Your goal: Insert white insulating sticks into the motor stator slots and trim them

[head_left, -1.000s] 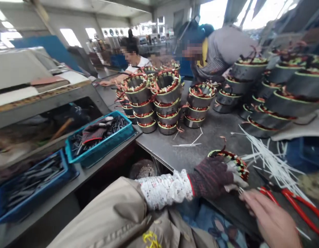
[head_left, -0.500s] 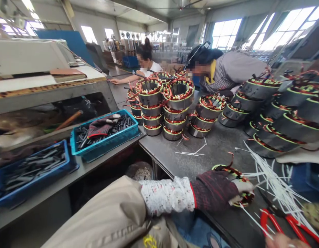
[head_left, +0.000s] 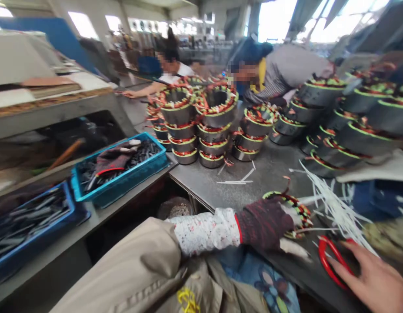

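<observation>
My left hand (head_left: 269, 224), in a dark knitted glove with light-coloured fingertips, lies over a wound motor stator (head_left: 304, 213) near the table edge. Its fingers reach over the ring, and the thumb stretches along the near side. A thin white strip (head_left: 321, 229) sticks out from the stator to the right. My bare right hand (head_left: 377, 271) is spread over red-handled cutters (head_left: 331, 263). Its thumb and forefinger are apart at the handles; the cutters' blades are hidden or blurred.
White strips (head_left: 338, 208) lie in a loose pile beyond the cutters. Stacked stators (head_left: 214, 130) stand farther back, more (head_left: 361, 143) at right. Two blue bins (head_left: 123, 191) of dark pieces sit on the left bench. Two people (head_left: 295, 65) work across the table.
My right hand has come up from the bottom edge onto the cutters' handles, without the white strip near its fingers. My left thumb has spread out from the stator. The view has shifted slightly.
</observation>
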Action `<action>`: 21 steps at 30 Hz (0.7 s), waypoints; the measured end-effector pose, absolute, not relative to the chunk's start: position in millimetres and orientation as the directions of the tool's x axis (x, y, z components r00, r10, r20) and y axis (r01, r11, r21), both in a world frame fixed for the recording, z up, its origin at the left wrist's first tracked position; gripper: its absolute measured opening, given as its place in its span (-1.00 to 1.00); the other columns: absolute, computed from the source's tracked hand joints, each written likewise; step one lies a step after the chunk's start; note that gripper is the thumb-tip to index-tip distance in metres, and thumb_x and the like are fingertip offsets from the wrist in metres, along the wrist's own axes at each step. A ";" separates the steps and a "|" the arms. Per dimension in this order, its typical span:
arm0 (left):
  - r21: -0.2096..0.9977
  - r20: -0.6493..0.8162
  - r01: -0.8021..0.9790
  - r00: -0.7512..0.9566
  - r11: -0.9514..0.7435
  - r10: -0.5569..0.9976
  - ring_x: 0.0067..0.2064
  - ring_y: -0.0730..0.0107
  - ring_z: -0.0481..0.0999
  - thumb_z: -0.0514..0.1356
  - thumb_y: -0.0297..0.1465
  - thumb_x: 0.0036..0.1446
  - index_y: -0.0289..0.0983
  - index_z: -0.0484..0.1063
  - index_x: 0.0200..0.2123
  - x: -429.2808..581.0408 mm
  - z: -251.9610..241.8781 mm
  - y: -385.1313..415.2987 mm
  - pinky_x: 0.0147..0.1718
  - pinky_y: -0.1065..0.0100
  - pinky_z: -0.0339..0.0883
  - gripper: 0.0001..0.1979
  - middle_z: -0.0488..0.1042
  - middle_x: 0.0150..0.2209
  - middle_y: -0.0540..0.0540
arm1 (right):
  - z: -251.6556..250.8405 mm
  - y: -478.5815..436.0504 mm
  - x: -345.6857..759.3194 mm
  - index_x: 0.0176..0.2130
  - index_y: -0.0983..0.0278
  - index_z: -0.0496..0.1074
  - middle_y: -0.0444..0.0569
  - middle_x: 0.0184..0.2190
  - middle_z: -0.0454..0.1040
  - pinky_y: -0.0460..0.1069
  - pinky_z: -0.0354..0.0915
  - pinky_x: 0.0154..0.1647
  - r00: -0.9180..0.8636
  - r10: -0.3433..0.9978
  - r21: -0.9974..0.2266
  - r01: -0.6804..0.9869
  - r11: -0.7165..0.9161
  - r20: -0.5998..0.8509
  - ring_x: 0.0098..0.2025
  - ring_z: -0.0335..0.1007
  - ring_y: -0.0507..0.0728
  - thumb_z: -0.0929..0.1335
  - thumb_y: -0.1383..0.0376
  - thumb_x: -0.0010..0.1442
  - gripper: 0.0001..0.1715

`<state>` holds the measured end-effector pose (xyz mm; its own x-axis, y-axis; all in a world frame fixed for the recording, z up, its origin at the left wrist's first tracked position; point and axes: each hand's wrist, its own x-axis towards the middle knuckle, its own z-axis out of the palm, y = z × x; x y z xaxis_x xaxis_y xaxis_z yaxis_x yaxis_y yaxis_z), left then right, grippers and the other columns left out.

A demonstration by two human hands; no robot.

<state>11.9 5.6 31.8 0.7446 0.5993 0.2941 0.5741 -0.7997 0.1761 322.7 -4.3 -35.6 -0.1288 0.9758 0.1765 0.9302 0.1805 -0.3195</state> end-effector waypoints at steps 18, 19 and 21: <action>0.055 0.247 0.484 0.841 -0.873 0.481 0.15 0.01 0.56 0.27 -0.01 0.33 -0.33 0.59 -0.05 -18.6 29.3 21.5 0.35 -0.02 0.30 -0.53 0.63 -0.09 -0.25 | 25.6 -15.5 285.4 0.39 0.35 0.30 0.25 0.05 0.57 0.10 0.33 -0.06 -0.079 0.991 0.020 0.997 0.081 -0.107 0.04 0.52 0.36 0.25 0.24 0.28 -0.26; 0.052 0.257 0.470 0.846 -0.881 0.467 0.12 0.02 0.57 0.26 -0.01 0.34 -0.34 0.59 -0.05 -19.9 28.3 22.6 0.35 -0.03 0.29 -0.52 0.63 -0.11 -0.25 | 29.2 -15.7 277.3 0.35 0.38 0.35 0.26 0.06 0.56 0.11 0.33 -0.01 -0.150 0.988 -0.011 0.989 0.149 -0.035 0.07 0.48 0.37 0.26 0.19 0.28 -0.28; 0.045 0.261 0.459 0.852 -0.887 0.454 0.04 0.05 0.59 0.25 -0.01 0.34 -0.34 0.59 -0.09 -20.9 27.0 24.0 0.35 -0.05 0.28 -0.54 0.62 -0.17 -0.23 | 38.3 -11.6 259.5 0.28 0.41 0.41 0.30 0.01 0.57 0.13 0.29 -0.01 -0.245 0.968 0.015 0.970 0.245 0.051 0.08 0.45 0.41 0.28 0.09 0.29 -0.29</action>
